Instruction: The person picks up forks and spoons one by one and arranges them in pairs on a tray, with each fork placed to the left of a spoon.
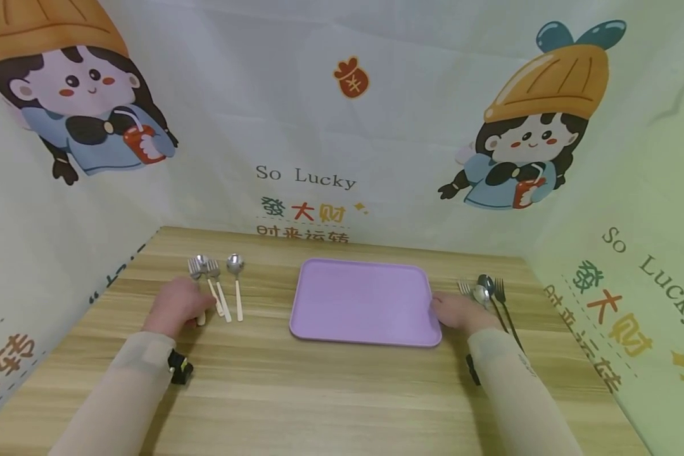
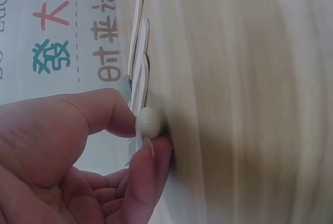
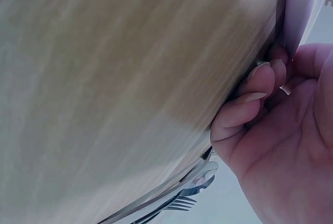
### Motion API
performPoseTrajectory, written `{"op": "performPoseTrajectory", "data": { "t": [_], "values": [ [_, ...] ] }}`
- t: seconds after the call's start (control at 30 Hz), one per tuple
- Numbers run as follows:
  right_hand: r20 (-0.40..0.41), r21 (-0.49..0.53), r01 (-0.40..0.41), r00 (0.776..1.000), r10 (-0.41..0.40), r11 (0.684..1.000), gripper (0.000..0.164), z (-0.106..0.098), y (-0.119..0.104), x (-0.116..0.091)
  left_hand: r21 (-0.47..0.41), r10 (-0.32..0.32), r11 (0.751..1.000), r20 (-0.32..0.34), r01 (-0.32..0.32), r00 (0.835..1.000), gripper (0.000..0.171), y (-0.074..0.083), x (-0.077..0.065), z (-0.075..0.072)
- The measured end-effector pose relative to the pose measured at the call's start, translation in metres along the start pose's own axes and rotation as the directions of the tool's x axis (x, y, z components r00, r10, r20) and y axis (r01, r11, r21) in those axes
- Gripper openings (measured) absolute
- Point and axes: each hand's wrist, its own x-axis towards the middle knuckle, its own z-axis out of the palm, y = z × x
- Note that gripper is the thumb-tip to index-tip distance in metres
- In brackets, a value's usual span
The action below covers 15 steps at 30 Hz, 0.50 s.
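My left hand (image 1: 173, 305) is over the leftmost white-handled fork (image 1: 194, 268). In the left wrist view, thumb and finger pinch the rounded end of its white handle (image 2: 148, 123), low over the table. Beside it lie a white-handled spoon (image 1: 202, 260), a second fork (image 1: 213, 268) and, slightly apart, another spoon (image 1: 235, 263). My right hand (image 1: 458, 311) grips the right rim of a purple rectangular tray (image 1: 365, 303), which lies flat. The right wrist view has its fingers curled at the edge of the tray (image 3: 304, 5), close to the wood.
Right of the tray lie a dark fork (image 1: 499, 291), a dark spoon (image 1: 486, 282), a silver spoon (image 1: 481, 294) and a silver fork (image 1: 464, 287), partly behind my right hand. Printed cloth (image 1: 410, 145) hangs around the wooden table (image 1: 319, 392) at the back and sides.
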Motion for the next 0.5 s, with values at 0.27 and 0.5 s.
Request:
{"op": "performPoseTrajectory", "data": {
  "t": [0.27,0.5],
  "values": [
    [0.003,0.011,-0.015,1.0,0.015,1.0,0.05,0.0003,-0.0004,0.0005,-0.003,-0.021,1.0,0.0,0.021,1.0,0.033,-0.004,-0.0021,-0.0022],
    [0.005,0.017,-0.03,1.0,0.03,0.999,0.05,0.0014,0.0006,0.001,-0.013,-0.014,1.0,-0.016,0.014,1.0,0.036,-0.0033,-0.0035,-0.0023]
  ]
}}
